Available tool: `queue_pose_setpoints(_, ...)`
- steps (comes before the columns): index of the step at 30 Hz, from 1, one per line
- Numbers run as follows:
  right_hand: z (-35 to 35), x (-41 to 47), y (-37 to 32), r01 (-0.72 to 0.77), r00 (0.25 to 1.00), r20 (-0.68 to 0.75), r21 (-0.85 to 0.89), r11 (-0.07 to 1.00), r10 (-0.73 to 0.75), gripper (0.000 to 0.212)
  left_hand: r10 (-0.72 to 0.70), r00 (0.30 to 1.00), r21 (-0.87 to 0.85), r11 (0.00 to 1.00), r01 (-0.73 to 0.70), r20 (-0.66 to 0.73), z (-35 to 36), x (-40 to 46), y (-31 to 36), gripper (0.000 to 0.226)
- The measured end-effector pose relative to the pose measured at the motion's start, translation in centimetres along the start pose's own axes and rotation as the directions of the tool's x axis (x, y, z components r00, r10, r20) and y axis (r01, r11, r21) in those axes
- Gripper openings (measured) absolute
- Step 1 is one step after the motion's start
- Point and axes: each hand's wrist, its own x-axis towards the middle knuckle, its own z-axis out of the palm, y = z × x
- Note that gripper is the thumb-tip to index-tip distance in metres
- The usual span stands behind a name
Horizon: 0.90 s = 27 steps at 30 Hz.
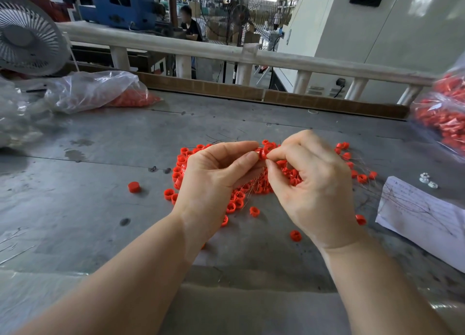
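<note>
Currently held: a person's left hand is pinching one small red ring between thumb and forefinger, with the other fingers curling loosely underneath.
Right hand: the right hand is closing its thumb and forefinger on the same ring's near edge, with the remaining fingers curling toward the palm. Whether a wire is lying between those fingertips is too fine to tell.
Ring's position: it is hanging in the air between both hands, above the far part of the heap and not touching the table.
Heap: many loose red rings are lying piled on the grey table, under and around the hands, with thin wires tangling among them.
Strays: single rings are sitting apart from the heap, one stray ring well off to the left.
Bags: a right bag at the table's edge is bulging with red pieces, and a left bag of clear plastic is holding more. Which one is taking finished pieces cannot be told.
Progress, as a judgement: the person seems to be working through the rings one at a time, and is mid-batch.
Remaining, as a judgement: most of the heap looks to be waiting its turn, so plenty of work is left.
Nearby: a sheet of paper is lying at the right.
</note>
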Motion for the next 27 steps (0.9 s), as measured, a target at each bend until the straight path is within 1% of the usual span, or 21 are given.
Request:
queue_pose_setpoints(4,-0.02,-0.02,-0.05,0.034,0.999,0.005,-0.055,0.998,-0.033,0.009,0.023,1.000,0.052,0.998,-0.022,-0.009,0.06,-0.10,0.00,0.016)
queue_pose_setpoints(9,-0.07,-0.03,-0.13,0.042,0.999,0.012,-0.077,0.996,-0.042,0.011,0.050,0.999,0.112,0.993,-0.048,-0.014,0.04,-0.23,0.09,0.016)
queue_pose_setpoints(27,0.04,-0.12,-0.24,0.017,1.000,0.024,-0.061,0.998,-0.016,0.009,0.031,0.999,0.099,0.995,-0.030,-0.011,-0.01,-0.18,0.03,0.017)
